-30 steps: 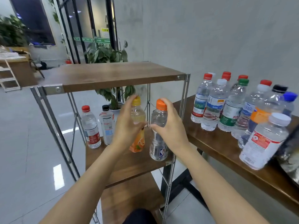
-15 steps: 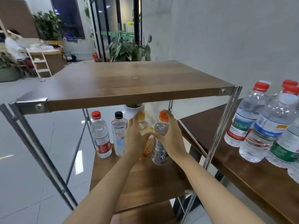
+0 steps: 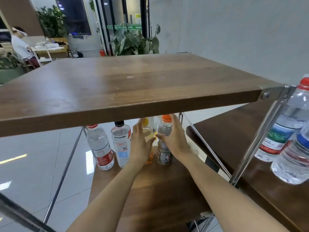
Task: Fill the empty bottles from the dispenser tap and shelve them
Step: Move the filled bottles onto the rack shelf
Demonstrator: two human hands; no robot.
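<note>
- Left grip (image 3: 140,144): wrapped round the yellow-capped bottle (image 3: 148,131), lower centre, which stands on the middle shelf (image 3: 167,190).
- Right grip (image 3: 174,139): grasping the orange-capped bottle (image 3: 164,129) just beside it; we judge this steadies both to extend the row.
- Red-capped bottle (image 3: 100,148), black-capped bottle (image 3: 122,143): shelved upright, to the left.

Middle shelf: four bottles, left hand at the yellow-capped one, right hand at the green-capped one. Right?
No. The clear plastic bottle at the right hand has an orange cap, not green; the head view shows it. Otherwise as stated: four bottles on the middle wooden shelf, left hand at the yellow-capped bottle.
</note>
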